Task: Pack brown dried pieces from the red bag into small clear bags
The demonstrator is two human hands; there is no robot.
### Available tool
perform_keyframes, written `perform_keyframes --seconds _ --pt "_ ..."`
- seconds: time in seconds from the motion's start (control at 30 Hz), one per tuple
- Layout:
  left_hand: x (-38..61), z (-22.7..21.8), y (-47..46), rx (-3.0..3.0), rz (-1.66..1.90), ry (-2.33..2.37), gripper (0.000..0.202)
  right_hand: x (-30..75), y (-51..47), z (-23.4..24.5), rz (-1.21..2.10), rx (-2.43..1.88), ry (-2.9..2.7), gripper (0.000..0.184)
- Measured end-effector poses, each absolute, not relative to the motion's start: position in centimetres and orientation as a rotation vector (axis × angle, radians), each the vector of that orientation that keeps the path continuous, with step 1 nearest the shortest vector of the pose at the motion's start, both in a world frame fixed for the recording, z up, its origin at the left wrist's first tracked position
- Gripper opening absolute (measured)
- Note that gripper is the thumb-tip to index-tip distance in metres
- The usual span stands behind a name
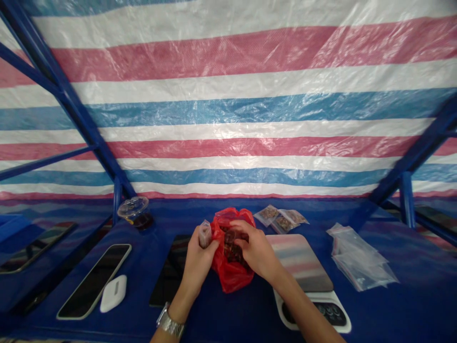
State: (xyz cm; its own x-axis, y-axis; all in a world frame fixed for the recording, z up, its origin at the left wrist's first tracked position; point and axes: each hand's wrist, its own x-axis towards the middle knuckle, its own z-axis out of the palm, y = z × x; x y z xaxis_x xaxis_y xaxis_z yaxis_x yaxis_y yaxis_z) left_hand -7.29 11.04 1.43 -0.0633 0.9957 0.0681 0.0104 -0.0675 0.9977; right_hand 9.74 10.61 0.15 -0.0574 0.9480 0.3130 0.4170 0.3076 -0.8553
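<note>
My left hand (197, 261), with a metal wristwatch (170, 321) on its wrist, pinches a small clear plastic bag (205, 233) upright between thumb and fingers. That hand stands against the side of a red plastic bag (228, 271). Dark reddish-brown pieces (232, 250) of dried food fill the bag's open mouth. My right hand (255, 250) curves over the mouth with its fingertips down among those pieces. Whether those fingers hold a piece is hidden.
A digital kitchen scale (303, 281) sits right of the red bag, and a stack of clear zip bags (359, 257) lies further right. Filled small bags (280, 219) lie behind. On the left are a phone (93, 281), an earbud case (113, 293), a dark tablet (170, 269) and a plastic cup (134, 212).
</note>
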Motion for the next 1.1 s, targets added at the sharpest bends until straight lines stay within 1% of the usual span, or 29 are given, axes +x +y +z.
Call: perform_keyframes --seconds 0.03,0.13,0.23,0.33,0.4,0.5,0.57,0.67,0.83,1.0,1.1 --pt "-7.4 1.4 11.1 1.356 1.321 1.280 0.014 10.0 10.6 0.4 0.752 -1.223 -1.601 0.047" --pt "-7.5 1.2 10.9 1.605 1.322 1.366 0.016 10.8 10.4 1.5 0.765 -1.158 -1.504 0.040" --pt "-7.4 1.1 10.6 1.707 1.289 1.410 0.008 10.8 9.8 3.1 0.723 -1.140 -1.524 0.039" --pt "-7.2 1.3 10.4 1.808 1.226 1.463 0.015 10.0 8.9 4.4 0.654 -1.125 -1.650 0.040" --pt "-7.2 1.3 10.3 1.903 1.177 1.492 0.017 9.3 8.3 4.9 0.504 -1.128 -1.775 0.042" --pt "-7.3 1.3 10.3 2.027 1.147 1.518 0.021 8.5 7.8 5.2 0.216 -1.125 -1.964 0.051" --pt "-7.3 1.1 10.4 2.072 1.140 1.535 0.025 8.2 7.7 5.1 0.081 -1.129 -2.029 0.056" --pt "-7.3 0.9 10.4 2.101 1.114 1.571 0.024 7.9 7.9 4.9 0.021 -1.143 -2.068 0.060" --pt "-7.3 0.8 10.4 2.101 1.103 1.561 0.024 7.7 7.9 4.9 -0.012 -1.183 -2.066 0.058" --pt "-7.2 0.7 10.3 2.077 1.090 1.577 0.019 7.4 7.7 5.1 -0.154 -1.146 -2.167 0.066" --pt "-7.0 0.7 10.3 2.053 1.088 1.584 0.017 7.2 7.6 5.1 -0.204 -1.141 -2.181 0.067"
